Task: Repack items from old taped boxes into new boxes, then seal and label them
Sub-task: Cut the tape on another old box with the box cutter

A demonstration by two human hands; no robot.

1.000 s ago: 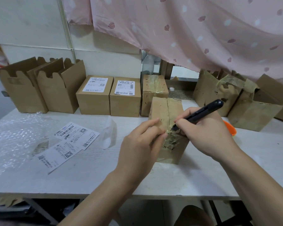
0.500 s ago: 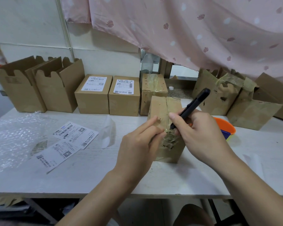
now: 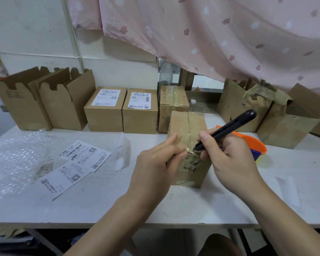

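My left hand (image 3: 160, 163) grips the near top edge of the old taped box (image 3: 181, 124), fingers curled over the lip where the tape is crumpled, and it has not shifted over the last second. My right hand (image 3: 231, 156) is closed round the black cutter (image 3: 227, 131) like a pen. What has changed is its angle: half a second ago I had the handle tipped up steeply, and now it lies lower again, pointing up and to the right, while the tip sits at the same spot on the tape at the box's near edge. So I judge I am working the point into the tape, not yet running it along the seam (the strip down the middle of the top looks unbroken). This box stands upright on the table (image 3: 192, 204), still sealed.

Left of my hands lie loose labels (image 3: 78, 163) and bubble wrap (image 3: 17, 156). Just behind my right hand is an orange and blue thing (image 3: 257, 145) I cannot identify. Farther back, against the wall, stand two labelled boxes (image 3: 122, 109), another taped box (image 3: 174, 104), open empty boxes (image 3: 44, 102) at left and torn-open old ones (image 3: 248, 108) at right.
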